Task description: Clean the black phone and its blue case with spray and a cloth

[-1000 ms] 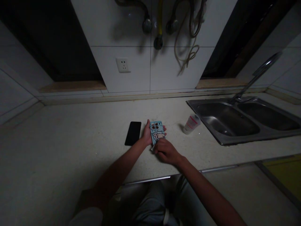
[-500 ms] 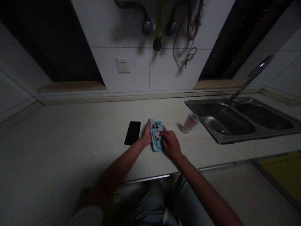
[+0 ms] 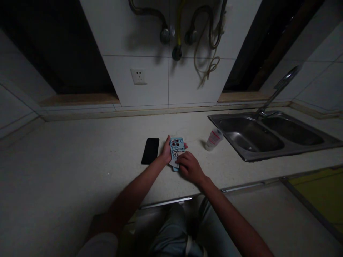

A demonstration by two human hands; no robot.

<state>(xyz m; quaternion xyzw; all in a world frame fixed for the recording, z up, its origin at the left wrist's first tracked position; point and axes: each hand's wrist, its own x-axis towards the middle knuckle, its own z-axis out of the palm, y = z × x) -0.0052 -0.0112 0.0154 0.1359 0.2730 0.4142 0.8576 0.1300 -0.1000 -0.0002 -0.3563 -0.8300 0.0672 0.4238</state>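
My left hand (image 3: 166, 151) holds a phone in a light blue case (image 3: 175, 143) with a cartoon drawing, its back and camera lenses facing up. The thumb lies along the left edge, and fingertips show past the right edge. Pinched under the bent fingers of my right hand (image 3: 191, 167) is a small pale wipe (image 3: 173, 164), pressed against the lower part of the case. Its material is hard to make out. Left of my left hand, a black phone (image 3: 150, 151) lies flat on the counter.
A clear plastic cup with red print (image 3: 213, 139) stands tilted-looking right of my hands. Beyond it is a steel double sink (image 3: 245, 155) with a tap (image 3: 276, 92). Pipes and a socket (image 3: 138, 76) are on the tiled wall. The counter's front edge (image 3: 171, 202) runs below my forearms.
My right hand has slid down the case with the pale wipe, from the middle to the lower part, uncovering more of the drawing. My left hand keeps its hold.
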